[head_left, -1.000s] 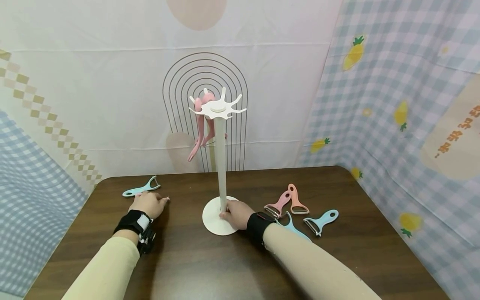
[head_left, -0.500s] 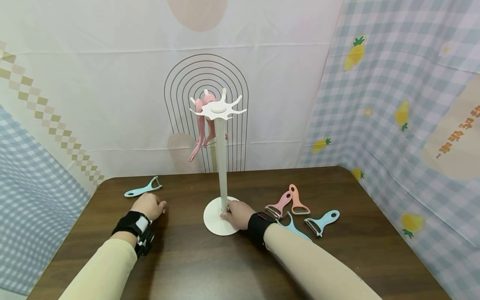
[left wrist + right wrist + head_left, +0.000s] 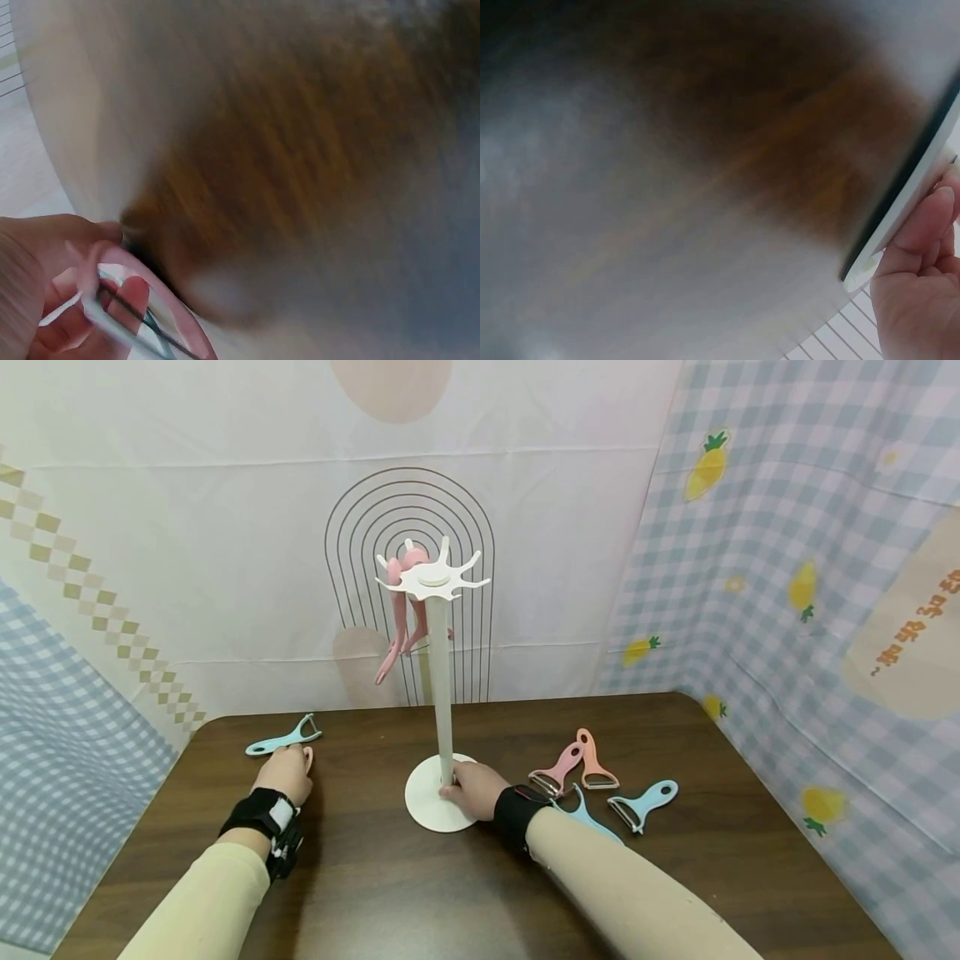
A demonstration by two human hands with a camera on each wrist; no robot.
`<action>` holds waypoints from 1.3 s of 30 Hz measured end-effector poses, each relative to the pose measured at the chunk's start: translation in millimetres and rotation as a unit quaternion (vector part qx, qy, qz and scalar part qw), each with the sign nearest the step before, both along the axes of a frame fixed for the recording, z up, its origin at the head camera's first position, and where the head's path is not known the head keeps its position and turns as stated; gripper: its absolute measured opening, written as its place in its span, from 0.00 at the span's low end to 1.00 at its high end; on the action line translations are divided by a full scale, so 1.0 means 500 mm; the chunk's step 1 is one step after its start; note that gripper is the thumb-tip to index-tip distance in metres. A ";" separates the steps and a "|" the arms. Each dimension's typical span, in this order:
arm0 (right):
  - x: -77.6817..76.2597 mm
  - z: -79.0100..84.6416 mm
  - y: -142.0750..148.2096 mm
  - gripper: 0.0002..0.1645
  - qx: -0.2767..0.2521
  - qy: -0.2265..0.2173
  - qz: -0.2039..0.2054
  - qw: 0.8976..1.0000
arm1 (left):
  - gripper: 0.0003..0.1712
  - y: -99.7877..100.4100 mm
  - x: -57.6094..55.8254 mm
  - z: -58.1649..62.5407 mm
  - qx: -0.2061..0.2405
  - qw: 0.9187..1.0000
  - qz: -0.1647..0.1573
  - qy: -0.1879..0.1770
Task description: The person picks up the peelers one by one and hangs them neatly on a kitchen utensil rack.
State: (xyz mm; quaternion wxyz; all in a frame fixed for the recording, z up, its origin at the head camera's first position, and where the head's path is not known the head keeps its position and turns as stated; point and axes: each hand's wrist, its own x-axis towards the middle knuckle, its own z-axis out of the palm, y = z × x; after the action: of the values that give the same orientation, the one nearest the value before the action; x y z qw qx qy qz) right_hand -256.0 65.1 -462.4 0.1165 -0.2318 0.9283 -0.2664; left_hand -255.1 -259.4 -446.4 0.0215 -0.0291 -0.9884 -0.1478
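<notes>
Near the table's far left, my left hand [image 3: 287, 774] grips a pink peeler [image 3: 308, 758], mostly hidden beneath the hand in the head view. Its pink frame [image 3: 169, 300] and blade show between thumb and fingers in the left wrist view. Just beyond that hand lies a light blue peeler [image 3: 279, 744]. My right hand [image 3: 477, 789] holds the foot of a white hanging rack [image 3: 442, 685], its thumb beside the post. In the right wrist view, fingers lie against the rack's round base [image 3: 911, 202]. Pink peelers [image 3: 397, 618] hang from the rack's left hooks.
Right of the rack lie a pink peeler [image 3: 561, 768], an orange peeler [image 3: 596, 762] and a light blue one [image 3: 645, 803]. Another blue peeler [image 3: 588, 818] is partly behind my right forearm. A patterned cloth [image 3: 570, 568] rises behind the brown table [image 3: 390, 893].
My left hand has turned and shifted slightly left and back, and the pink peeler's end now shows at its right side. The right hand and rack stay in place.
</notes>
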 end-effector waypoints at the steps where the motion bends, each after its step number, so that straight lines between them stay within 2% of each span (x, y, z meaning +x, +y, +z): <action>1: 0.000 0.001 0.000 0.19 0.000 0.000 0.001 1.000 | 0.09 0.000 0.000 0.000 -0.002 1.000 0.005 -0.001; 6: 0.001 0.004 -0.001 0.19 -0.001 0.005 0.002 1.000 | 0.04 -0.002 0.001 0.007 -0.021 1.000 0.011 -0.010; 18: 0.003 -0.009 -0.005 0.18 -0.001 -0.002 -0.004 1.000 | 0.06 -0.012 0.009 0.003 -0.029 0.999 0.005 -0.024; 20: 0.003 -0.011 -0.005 0.18 -0.002 -0.004 -0.005 1.000 | 0.08 -0.017 0.010 0.005 -0.023 0.999 0.008 -0.021; 23: 0.000 -0.015 -0.003 0.17 -0.006 0.002 -0.003 1.000 | 0.12 -0.019 0.009 0.015 -0.006 1.000 0.013 0.005; 27: -0.002 -0.018 -0.001 0.14 -0.009 0.009 -0.002 1.000 | 0.10 -0.015 0.006 0.042 0.037 0.997 0.014 0.065; 31: -0.004 -0.021 -0.001 0.13 -0.008 0.007 -0.005 1.000 | 0.06 -0.008 0.007 0.080 0.083 0.991 0.011 0.107; 36: -0.004 -0.017 0.000 0.14 -0.011 0.010 -0.003 1.000 | 0.08 0.017 0.017 0.151 0.119 0.983 -0.008 0.142; 39: -0.004 -0.014 0.001 0.14 -0.012 0.012 -0.001 1.000 | 0.10 0.043 0.026 0.203 0.146 0.973 -0.020 0.175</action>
State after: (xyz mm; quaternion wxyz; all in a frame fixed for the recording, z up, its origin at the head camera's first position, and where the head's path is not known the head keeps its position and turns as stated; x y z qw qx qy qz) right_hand -257.9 65.5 -469.5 0.1019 -0.2351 0.9266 -0.2753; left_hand -242.1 -237.8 -345.1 0.1956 -0.0705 -0.9363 -0.2831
